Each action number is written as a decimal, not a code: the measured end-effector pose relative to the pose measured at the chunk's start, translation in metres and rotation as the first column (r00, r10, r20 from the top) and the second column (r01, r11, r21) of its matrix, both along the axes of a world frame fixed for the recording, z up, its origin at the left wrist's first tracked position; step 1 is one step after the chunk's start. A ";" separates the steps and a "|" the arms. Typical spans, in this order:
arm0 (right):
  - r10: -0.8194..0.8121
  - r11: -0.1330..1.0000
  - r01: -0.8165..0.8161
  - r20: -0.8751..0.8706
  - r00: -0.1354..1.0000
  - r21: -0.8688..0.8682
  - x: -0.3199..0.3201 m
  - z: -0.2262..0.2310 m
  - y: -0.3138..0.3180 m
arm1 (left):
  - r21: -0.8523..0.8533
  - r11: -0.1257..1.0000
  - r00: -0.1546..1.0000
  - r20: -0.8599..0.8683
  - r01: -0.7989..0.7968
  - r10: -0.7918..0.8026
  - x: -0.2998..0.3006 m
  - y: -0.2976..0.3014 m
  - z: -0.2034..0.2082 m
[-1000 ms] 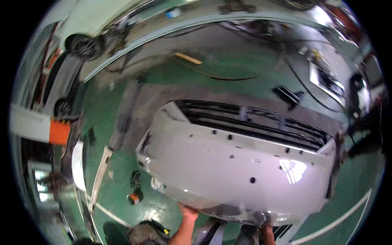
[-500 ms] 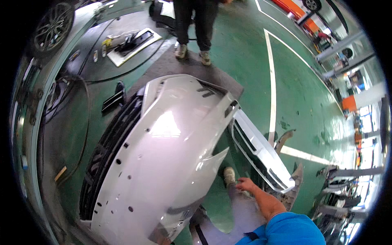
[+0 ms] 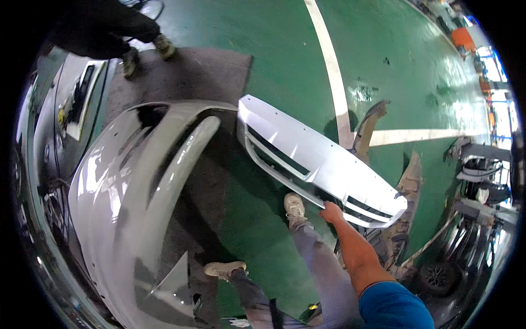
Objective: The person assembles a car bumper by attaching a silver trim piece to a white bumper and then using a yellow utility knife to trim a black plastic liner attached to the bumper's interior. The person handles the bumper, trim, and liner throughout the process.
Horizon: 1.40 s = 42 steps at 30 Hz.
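Right of the curved, glossy pale-grey car bumper (image 3: pixel 123 219), reaches forward and left from a blue sleeve (image 3: pixel 393 307) with the bare right hand (image 3: pixel 331 212) — grips, in curled, nearly closed fingers, the near rim of the long white slotted panel (image 3: pixel 329 163), slantwise beside that bumper. Cannot tell for the out-of-view left hand.

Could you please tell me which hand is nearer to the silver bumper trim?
Right: the right hand grips the near edge of the silver bumper trim; the left hand is out of view.
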State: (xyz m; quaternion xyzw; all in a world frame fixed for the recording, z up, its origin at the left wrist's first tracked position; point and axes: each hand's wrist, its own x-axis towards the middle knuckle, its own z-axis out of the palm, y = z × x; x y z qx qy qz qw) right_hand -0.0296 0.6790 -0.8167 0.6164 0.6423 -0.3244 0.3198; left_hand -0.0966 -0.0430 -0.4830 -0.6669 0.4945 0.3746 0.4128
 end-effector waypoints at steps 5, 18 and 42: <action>0.124 0.988 -0.121 0.020 0.992 -0.095 0.033 -0.052 0.021 | 0.049 0.993 0.991 0.071 0.109 -0.112 -0.060 0.075 -0.005; 0.128 0.991 -0.128 0.015 0.992 -0.034 0.061 -0.017 0.060 | 0.136 0.814 0.825 -0.067 0.565 -0.562 -0.145 0.253 0.034; -0.268 0.929 0.196 -0.202 0.942 -0.314 -0.047 0.472 0.539 | 0.162 0.715 0.704 -0.418 0.680 -0.574 -0.213 0.633 -0.017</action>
